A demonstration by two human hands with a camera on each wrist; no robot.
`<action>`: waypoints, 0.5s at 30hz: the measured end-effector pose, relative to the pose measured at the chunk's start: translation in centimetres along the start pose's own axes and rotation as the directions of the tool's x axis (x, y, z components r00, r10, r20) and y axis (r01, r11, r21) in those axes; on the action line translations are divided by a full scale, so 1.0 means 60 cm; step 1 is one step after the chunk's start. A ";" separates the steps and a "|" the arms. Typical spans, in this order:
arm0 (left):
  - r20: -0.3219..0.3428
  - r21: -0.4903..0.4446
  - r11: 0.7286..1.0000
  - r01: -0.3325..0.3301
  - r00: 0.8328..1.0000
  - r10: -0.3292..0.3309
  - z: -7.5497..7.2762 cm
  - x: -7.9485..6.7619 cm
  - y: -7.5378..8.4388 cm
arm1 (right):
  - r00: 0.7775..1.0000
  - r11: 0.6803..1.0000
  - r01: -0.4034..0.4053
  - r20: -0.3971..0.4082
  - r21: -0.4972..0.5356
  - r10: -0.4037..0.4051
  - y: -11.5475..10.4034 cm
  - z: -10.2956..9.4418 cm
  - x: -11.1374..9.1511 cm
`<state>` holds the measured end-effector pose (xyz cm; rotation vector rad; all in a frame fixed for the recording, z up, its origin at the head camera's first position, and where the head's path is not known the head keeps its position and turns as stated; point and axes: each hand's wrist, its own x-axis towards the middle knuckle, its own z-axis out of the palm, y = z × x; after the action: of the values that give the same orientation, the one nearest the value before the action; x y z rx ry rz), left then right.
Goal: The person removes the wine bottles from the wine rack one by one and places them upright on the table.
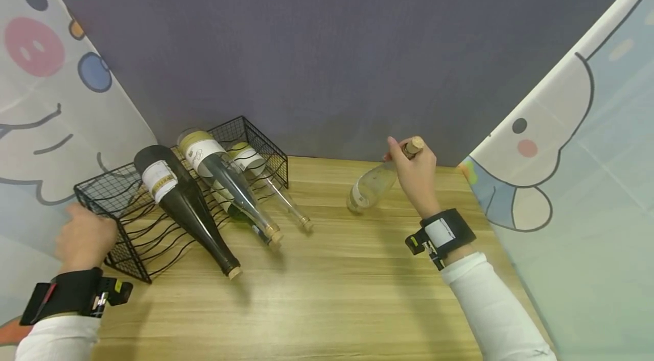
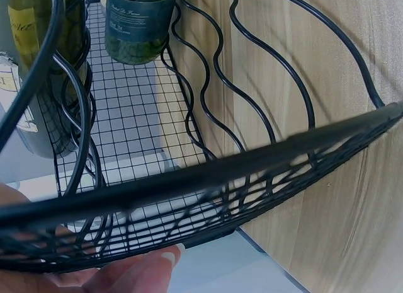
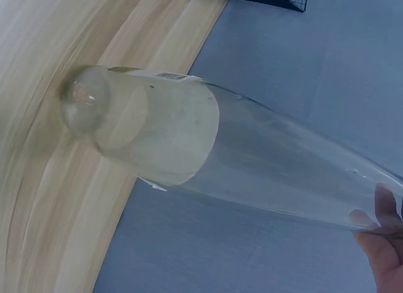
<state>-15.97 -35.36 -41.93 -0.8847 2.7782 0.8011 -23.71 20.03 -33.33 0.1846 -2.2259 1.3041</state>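
Observation:
My right hand (image 1: 418, 179) holds a clear glass bottle (image 1: 377, 184) by its neck, with the cork showing above the fingers. The bottle leans, its base low over the wooden table; whether it touches is unclear. At the left, my left hand (image 1: 86, 236) grips the near end of a black wire bottle rack (image 1: 134, 247). In the left wrist view, fingertips (image 2: 165, 258) show at the mesh end panel. On the rack lie a dark bottle (image 1: 191, 210), a large clear bottle (image 1: 232, 176) and a slimmer clear bottle (image 1: 281, 193), corks toward me. A green bottle (image 2: 138, 28) lies lower down.
The wooden table (image 1: 327, 293) runs up to a grey-blue back panel (image 1: 347, 54). Cartoon-printed panels stand on the left (image 1: 30, 94) and right (image 1: 577, 179). Bottle necks stick out past the rack's front over the table.

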 end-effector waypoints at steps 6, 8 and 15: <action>0.005 0.002 1.000 0.003 1.000 -0.003 0.002 0.004 -0.001 | 0.999 0.999 -0.032 -0.003 -0.013 0.032 -0.004 0.003 0.007; 0.005 -0.004 1.000 0.003 1.000 -0.003 0.002 0.003 -0.001 | 0.999 0.999 -0.046 -0.004 -0.022 0.046 -0.005 0.005 0.009; -0.011 0.001 1.000 -0.016 1.000 0.016 0.003 0.000 -0.001 | 0.995 0.992 -0.099 -0.027 -0.074 0.097 -0.010 0.012 0.022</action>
<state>-15.95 -35.34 -42.09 -0.8705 2.7985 0.7991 -24.86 19.29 -32.47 0.0322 -2.2850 1.2641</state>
